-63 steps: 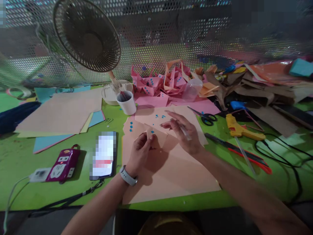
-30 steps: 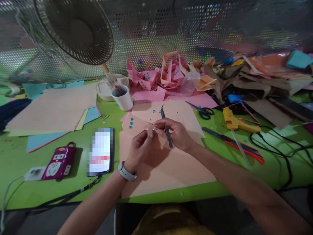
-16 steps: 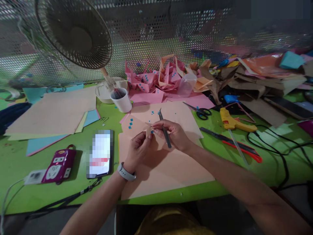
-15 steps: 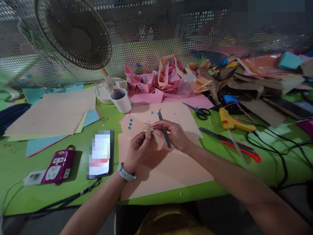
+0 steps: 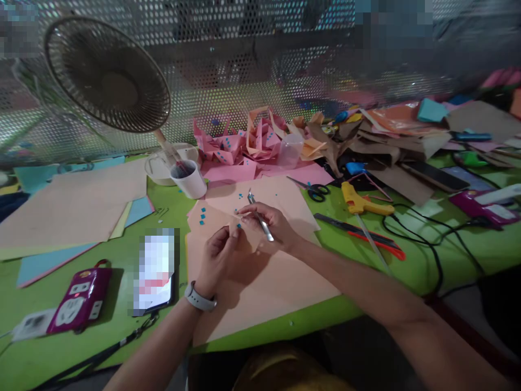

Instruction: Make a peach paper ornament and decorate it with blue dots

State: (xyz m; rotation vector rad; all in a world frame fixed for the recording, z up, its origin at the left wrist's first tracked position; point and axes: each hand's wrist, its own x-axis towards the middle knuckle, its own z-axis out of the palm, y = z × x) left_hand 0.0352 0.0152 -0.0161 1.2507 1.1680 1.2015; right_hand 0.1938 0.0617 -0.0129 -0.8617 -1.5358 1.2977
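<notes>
Head view: your left hand (image 5: 220, 248) has thumb and fingers closed, pinching a small peach piece (image 5: 233, 222) above the large peach sheet (image 5: 260, 304). A blue square (image 5: 239, 226) sits by the thumb tip. Your right hand (image 5: 274, 224) is curled round the tweezers (image 5: 265, 229), tips pointing away; its thumb and forefinger nearly meet at the piece's edge, can't tell if they grip it. Step looks like finger-setting the square. Next move calls for a steady left pinch and light right-hand pressure; tweezers aren't needed for that.
</notes>
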